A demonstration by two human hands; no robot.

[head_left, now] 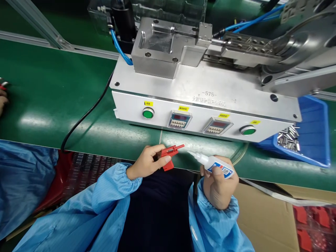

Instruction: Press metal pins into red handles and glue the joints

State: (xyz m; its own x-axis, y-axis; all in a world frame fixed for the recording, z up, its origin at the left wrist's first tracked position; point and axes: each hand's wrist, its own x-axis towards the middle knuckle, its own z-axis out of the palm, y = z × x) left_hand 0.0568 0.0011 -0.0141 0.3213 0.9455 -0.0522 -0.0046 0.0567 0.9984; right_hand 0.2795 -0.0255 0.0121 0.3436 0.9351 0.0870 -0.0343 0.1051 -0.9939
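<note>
My left hand (147, 161) is closed around a small red plastic part (169, 155), with the part's thin end pointing right. My right hand (219, 183) grips a small white glue bottle (214, 163) with a blue label. The bottle's nozzle points left toward the red part's tip, with a short gap between them. Both hands hover at the near edge of the green belt (52, 98), in front of a silver machine (204, 101). Blue sleeves cover both of my arms.
The machine carries two green buttons (148, 113), two small displays and blue hoses. At its right stands a blue bin (312, 136) holding small metal parts (288, 138). Further red parts fill a cardboard box (265, 217). Another person's hand (3, 101) shows at far left.
</note>
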